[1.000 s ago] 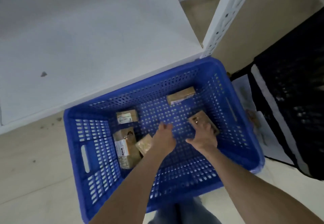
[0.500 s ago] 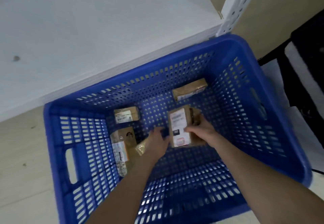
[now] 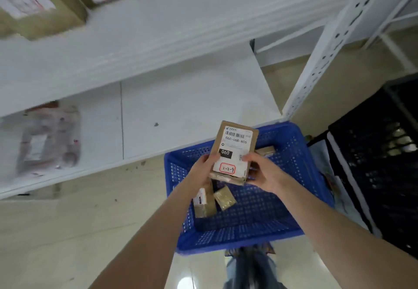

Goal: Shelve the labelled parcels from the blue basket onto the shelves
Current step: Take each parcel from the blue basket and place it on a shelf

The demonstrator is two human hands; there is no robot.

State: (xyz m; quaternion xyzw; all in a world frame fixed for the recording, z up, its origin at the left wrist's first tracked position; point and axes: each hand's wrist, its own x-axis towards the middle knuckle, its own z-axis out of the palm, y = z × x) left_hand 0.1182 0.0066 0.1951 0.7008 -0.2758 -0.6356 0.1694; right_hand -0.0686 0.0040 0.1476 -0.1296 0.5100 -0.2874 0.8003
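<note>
I hold a small brown cardboard parcel [image 3: 234,150] with a white label reading 060 above the blue basket [image 3: 300,175]. My left hand [image 3: 201,171] grips its left lower edge and my right hand [image 3: 262,171] grips its right side. The label faces me, with a red-boxed handwritten code at the bottom. Inside the basket lie a small tan packet [image 3: 225,198], a taller labelled parcel [image 3: 203,202] partly hidden by my left wrist, and another parcel [image 3: 265,150] at the far side, mostly behind my right hand.
White shelves [image 3: 181,107] run across the top and left, the lower one holding a pale plastic mailer [image 3: 45,139]. Labelled cardboard boxes [image 3: 34,6] stand on the upper shelf. A white perforated upright [image 3: 328,46] rises at right, next to a black crate [image 3: 384,153].
Both hands have lifted the labelled parcel out of the basket and turned its label up. My head has tilted upward, bringing the shelves into view.
</note>
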